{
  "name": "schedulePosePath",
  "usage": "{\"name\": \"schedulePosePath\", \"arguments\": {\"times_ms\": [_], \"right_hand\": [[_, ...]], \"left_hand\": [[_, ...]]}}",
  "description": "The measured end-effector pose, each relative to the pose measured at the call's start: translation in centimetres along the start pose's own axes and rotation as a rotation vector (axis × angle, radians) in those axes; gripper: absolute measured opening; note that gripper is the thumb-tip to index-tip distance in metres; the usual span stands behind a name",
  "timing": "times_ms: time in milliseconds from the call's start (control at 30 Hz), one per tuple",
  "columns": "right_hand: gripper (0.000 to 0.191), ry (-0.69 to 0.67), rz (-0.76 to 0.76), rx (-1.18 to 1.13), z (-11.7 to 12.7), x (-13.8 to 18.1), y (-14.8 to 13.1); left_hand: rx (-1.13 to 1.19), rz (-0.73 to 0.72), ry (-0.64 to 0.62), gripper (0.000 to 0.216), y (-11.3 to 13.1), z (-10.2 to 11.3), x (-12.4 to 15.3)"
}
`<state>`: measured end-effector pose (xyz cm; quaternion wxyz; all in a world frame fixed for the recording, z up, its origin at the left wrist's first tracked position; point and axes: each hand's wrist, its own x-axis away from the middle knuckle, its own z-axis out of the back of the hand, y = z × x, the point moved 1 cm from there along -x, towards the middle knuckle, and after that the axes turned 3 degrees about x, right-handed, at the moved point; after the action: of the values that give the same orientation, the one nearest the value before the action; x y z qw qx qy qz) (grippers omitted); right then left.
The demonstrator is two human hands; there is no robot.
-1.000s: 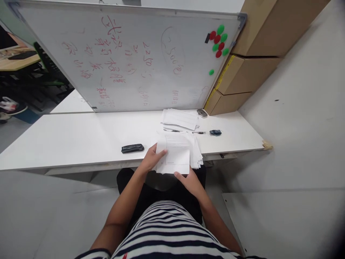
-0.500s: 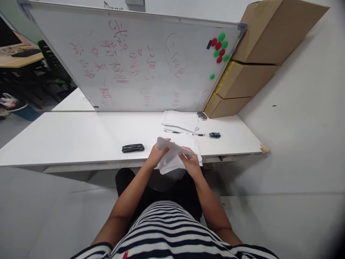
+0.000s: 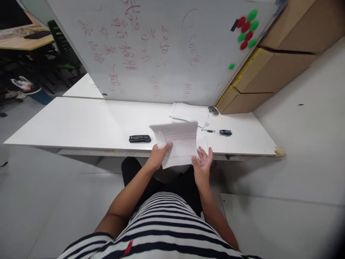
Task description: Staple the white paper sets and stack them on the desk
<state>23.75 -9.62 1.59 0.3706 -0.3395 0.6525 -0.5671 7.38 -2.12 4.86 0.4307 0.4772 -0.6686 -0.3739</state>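
Note:
Printed sheets of paper (image 3: 180,140), with faint lines and a frame on the upper side, are held above the desk's front edge. My left hand (image 3: 158,157) grips their lower left part, thumb on top and the other fingers underneath. At the right edge is my right hand (image 3: 202,166), its fingers spread and the thumb tip close to or against the paper; I cannot tell whether it touches. A black stapler (image 3: 139,139) lies on the desk to the left of the sheets. Another loose sheet shows partly beneath the right edge of the held paper.
The white desk (image 3: 81,122) carries a paper stack (image 3: 190,112), a pen (image 3: 208,131), a small dark blue object (image 3: 225,132) and a computer mouse (image 3: 213,110). Behind them a whiteboard (image 3: 151,50) stands upright. Cardboard boxes (image 3: 242,103) are piled at the right.
The folded-over sheets have been opened out flat, printed side showing. My right hand has let go of them and spread its fingers, moving right. My left hand keeps its grip. The view has shifted.

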Motion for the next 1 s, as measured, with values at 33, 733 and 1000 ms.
{"name": "schedulePosePath", "arguments": {"times_ms": [33, 733, 1000], "right_hand": [[0.084, -0.017, -0.030, -0.035, 0.1, 0.8, 0.1], [0.043, -0.149, -0.311, -0.009, 1.6, -0.3, 1.6], [0.050, -0.308, -0.379, 0.034, -2.1, 0.2, 2.1]], "left_hand": [[0.083, -0.007, 0.032, 0.054, 0.0, -0.2, 0.5], [-1.354, -0.393, 0.188, 0.033, 0.9, 16.2, -7.4], [-1.172, -0.415, 0.128, 0.032, 0.8, 17.2, -7.3]]}}
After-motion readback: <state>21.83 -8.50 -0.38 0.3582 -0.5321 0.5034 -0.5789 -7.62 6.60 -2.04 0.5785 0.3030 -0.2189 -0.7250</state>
